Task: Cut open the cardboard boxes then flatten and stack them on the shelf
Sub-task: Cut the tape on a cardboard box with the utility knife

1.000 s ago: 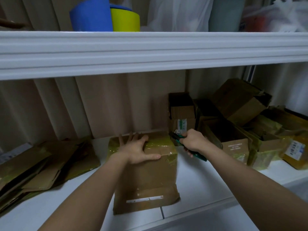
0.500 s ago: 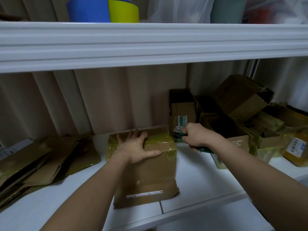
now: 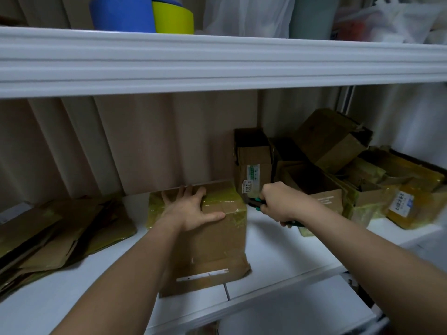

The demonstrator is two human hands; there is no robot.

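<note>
The left hand (image 3: pixel 193 209) presses flat on the box (image 3: pixel 205 235); the right hand (image 3: pixel 278 204) grasps what seems a cutter (image 3: pixel 256 204). Cut only the tape, blade away from the fingers.

L hand (image 3: pixel 193 211) flat on box (image 3: pixel 212 240); R hand (image 3: pixel 278 204) grips cutter (image 3: pixel 255 204).

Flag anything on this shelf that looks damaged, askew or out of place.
The taped box under the left hand has a torn, splayed bottom flap. At right, open boxes lie tumbled at angles, one tipped atop the others.
</note>
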